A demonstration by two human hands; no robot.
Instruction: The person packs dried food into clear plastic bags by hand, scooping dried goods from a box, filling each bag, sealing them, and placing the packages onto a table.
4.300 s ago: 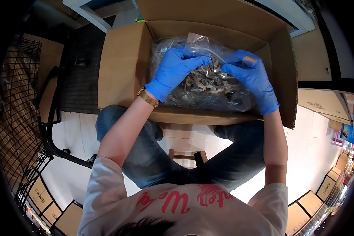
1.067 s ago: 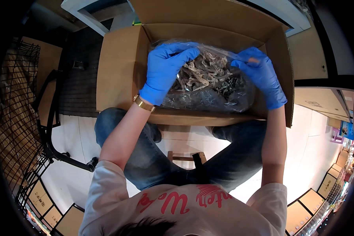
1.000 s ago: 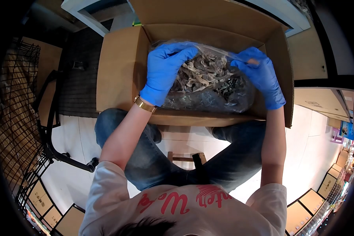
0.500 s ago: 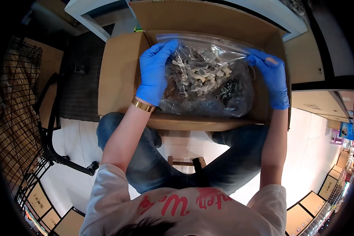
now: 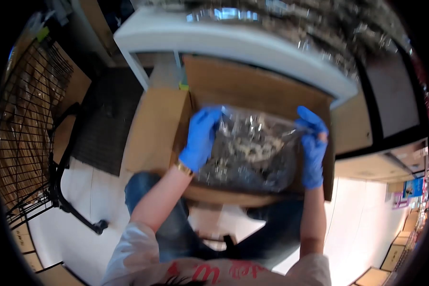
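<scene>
Both hands wear blue gloves. At its top left corner, a clear plastic bag point(image 5: 255, 151) is gripped by my left hand point(image 5: 201, 138). My right hand point(image 5: 313, 150) pinches the bag's top right corner, one finger raised. Through the film I see pale and grey dried, shrivelled pieces; their kind is blurred. The bag lies within an open cardboard box point(image 5: 159, 126), between my forearms and in front of my knees. More clear plastic shows under the pieces, but motion blur hides where one bag ends.
A white table point(image 5: 243, 40) stands behind the box, with many shiny plastic-wrapped packs point(image 5: 314, 28) on top. To the left are a black wire basket point(image 5: 26, 128) and a dark mat point(image 5: 107, 124). Cardboard cartons point(image 5: 360, 167) stand at the right.
The view has tilted up, so the box and hands sit lower and more of the table shows. Both hands still hold the bag; a right finger now points up.
</scene>
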